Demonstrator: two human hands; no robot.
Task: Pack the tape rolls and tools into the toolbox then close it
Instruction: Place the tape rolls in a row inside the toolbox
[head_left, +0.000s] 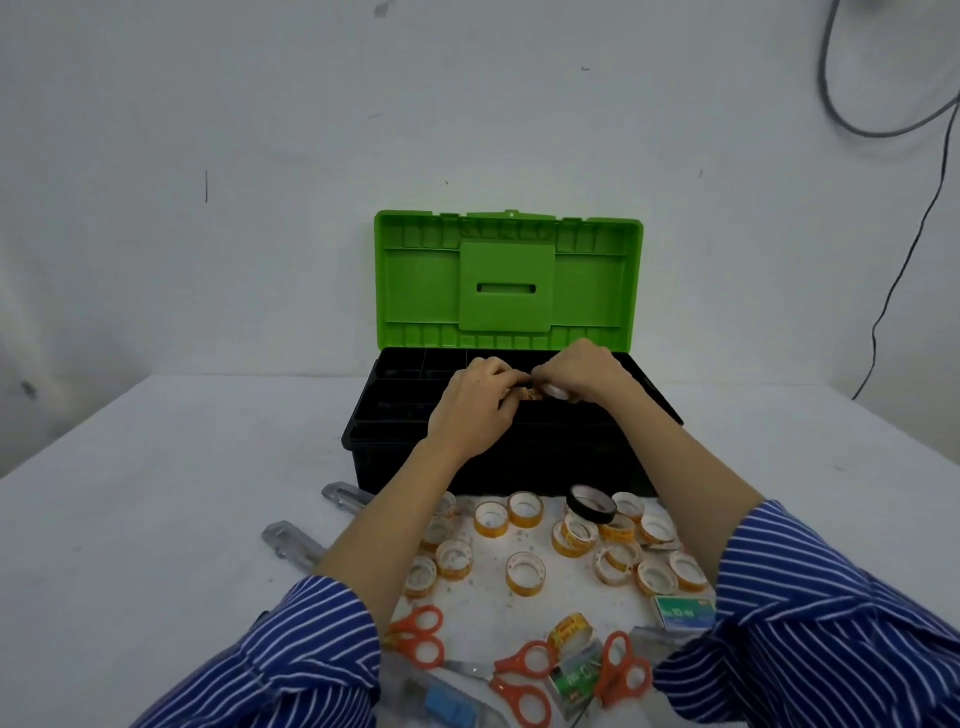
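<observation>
Both hands meet over the open toolbox (363, 436), the left hand (470, 410) and right hand (576, 374) each pinching a tape roll (553, 391) between curled fingertips, best lowered flat into the tray just below them before letting go.

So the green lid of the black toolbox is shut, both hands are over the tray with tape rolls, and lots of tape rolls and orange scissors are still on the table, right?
Not quite: the green plastic lid stands open, upright behind the black toolbox, as the head view shows. The rest holds: the left hand and right hand hold small tape rolls over the tray, and many tape rolls and orange-handled scissors remain on the table.
</observation>
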